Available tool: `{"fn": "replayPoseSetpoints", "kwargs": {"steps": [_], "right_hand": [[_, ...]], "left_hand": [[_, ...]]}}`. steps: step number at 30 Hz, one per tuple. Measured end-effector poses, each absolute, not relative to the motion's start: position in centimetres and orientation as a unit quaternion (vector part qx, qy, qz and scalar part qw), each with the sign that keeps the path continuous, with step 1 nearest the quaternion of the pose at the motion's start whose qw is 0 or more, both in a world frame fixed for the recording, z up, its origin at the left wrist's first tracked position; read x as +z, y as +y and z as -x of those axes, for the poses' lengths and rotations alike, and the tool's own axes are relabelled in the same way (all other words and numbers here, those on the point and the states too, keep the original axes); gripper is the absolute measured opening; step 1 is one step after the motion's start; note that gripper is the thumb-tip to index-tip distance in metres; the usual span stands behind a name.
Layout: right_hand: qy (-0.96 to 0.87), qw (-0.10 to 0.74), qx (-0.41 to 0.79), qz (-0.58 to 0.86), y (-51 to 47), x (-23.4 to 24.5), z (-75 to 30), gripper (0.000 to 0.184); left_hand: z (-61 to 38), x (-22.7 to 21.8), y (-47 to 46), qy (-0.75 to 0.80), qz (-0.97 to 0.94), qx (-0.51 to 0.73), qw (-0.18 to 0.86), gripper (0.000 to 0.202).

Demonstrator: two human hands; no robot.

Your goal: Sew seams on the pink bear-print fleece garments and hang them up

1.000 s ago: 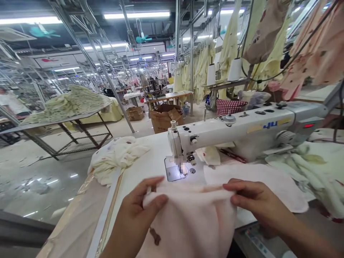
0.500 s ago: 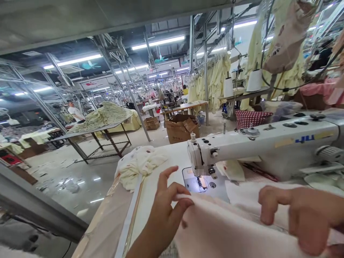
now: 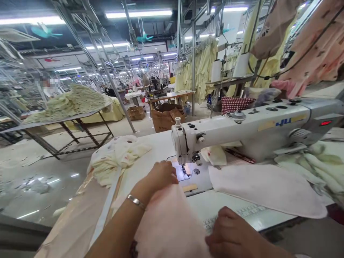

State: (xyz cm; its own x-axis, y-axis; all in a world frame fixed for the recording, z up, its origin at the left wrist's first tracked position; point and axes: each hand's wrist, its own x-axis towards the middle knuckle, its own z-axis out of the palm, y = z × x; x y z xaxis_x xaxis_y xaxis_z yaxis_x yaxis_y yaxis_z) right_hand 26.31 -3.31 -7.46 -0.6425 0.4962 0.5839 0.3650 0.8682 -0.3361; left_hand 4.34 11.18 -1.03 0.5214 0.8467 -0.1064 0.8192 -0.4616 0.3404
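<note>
Pale pink fabric (image 3: 168, 218) hangs from my left hand (image 3: 160, 175), whose fingers are closed on its top edge just left of the lit needle area. My right hand (image 3: 232, 233) is lower and nearer to me, its curled fingers at the right edge of the same fabric, seemingly pinching it; the fingertips are partly hidden. Behind both hands stands the white sewing machine (image 3: 242, 129), with its presser foot (image 3: 186, 170) over the metal plate. A pale, rounded fabric piece (image 3: 266, 188) lies flat on the table right of the needle.
A bunched cream cloth (image 3: 115, 157) rests at the table's left edge. Dark red tweezers-like tool (image 3: 242, 156) lies by the machine's base. Greenish cloth (image 3: 314, 161) is heaped at right. Beyond are a cardboard box (image 3: 165, 120) and a table (image 3: 61, 116) piled with garments.
My left hand has closed further over the fabric edge, its index finger no longer raised. My right hand has moved left and down to the fabric's edge. The camera view has shifted.
</note>
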Motion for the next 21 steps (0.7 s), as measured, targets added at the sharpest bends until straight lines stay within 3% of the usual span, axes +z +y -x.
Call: {"fn": "replayPoseSetpoints", "kwargs": {"steps": [4, 6, 8, 11, 15, 21], "right_hand": [[-0.901, 0.325, 0.146, 0.249, -2.2, -10.1, -27.3, 0.033], [-0.910, 0.296, 0.150, 0.248, -2.1, -10.2, -27.8, 0.031], [-0.920, 0.271, 0.140, 0.247, -2.2, -9.8, -28.4, 0.028], [-0.930, 0.226, 0.134, 0.257, -2.4, -8.6, -29.1, 0.028], [-0.935, 0.195, 0.140, 0.261, -2.5, -7.2, -29.9, 0.028], [-0.924, 0.203, 0.162, 0.281, -2.1, -6.8, -30.2, 0.022]], "left_hand": [[-6.9, -6.5, 11.9, 0.537, -0.835, 0.077, 0.098, 0.027], [-7.1, -7.0, 10.9, 0.547, -0.829, 0.092, 0.066, 0.027], [-7.1, -7.1, 9.4, 0.530, -0.842, 0.081, 0.060, 0.009], [-7.1, -7.7, 6.6, 0.507, -0.858, 0.066, 0.051, 0.017], [-6.9, -10.1, 4.4, 0.484, -0.869, 0.096, -0.041, 0.046], [-7.0, -11.3, 6.1, 0.460, -0.878, 0.128, -0.041, 0.056]]}}
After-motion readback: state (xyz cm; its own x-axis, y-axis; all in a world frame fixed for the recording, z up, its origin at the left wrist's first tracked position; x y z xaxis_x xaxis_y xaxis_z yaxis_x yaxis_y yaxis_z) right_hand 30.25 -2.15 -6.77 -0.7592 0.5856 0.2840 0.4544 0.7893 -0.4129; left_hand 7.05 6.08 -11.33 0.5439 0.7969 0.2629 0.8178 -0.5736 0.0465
